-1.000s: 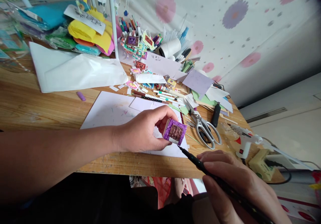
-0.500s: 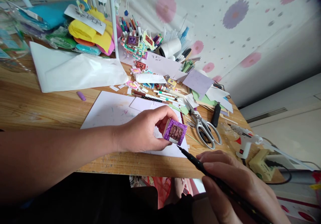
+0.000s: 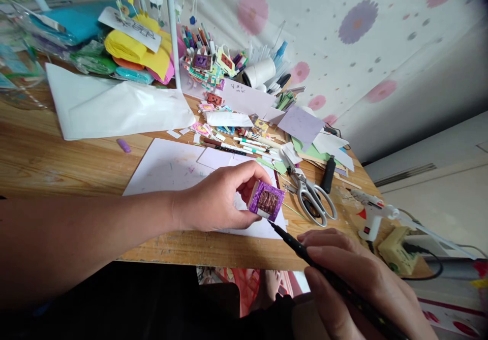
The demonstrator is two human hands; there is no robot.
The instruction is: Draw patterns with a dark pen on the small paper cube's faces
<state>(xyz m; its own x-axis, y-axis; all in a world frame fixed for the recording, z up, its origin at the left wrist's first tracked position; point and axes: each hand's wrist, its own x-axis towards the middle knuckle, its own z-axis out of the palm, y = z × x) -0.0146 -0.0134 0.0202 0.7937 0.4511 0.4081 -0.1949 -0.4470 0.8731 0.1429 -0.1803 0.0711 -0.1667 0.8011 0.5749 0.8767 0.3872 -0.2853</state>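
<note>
The left hand [image 3: 215,197] pinches a small purple block [image 3: 266,201] between thumb and fingers, closed firmly on it, just above the near edge of the table [image 3: 57,162]. The block's face, purple with a brown centre, tilts toward the right hand [image 3: 358,279]. That hand, at 5 o'clock from the block, is wrapped tight round a black pen [image 3: 305,251], whose tip touches or nearly touches the block's lower corner; which, I cannot tell. White paper [image 3: 171,167] lies under the left hand. Scissors [image 3: 310,195] lie at 3 o'clock from the block, a glue gun [image 3: 371,210] beyond them. At 12 o'clock is a heap of pens and paper scraps [image 3: 244,136].
</note>
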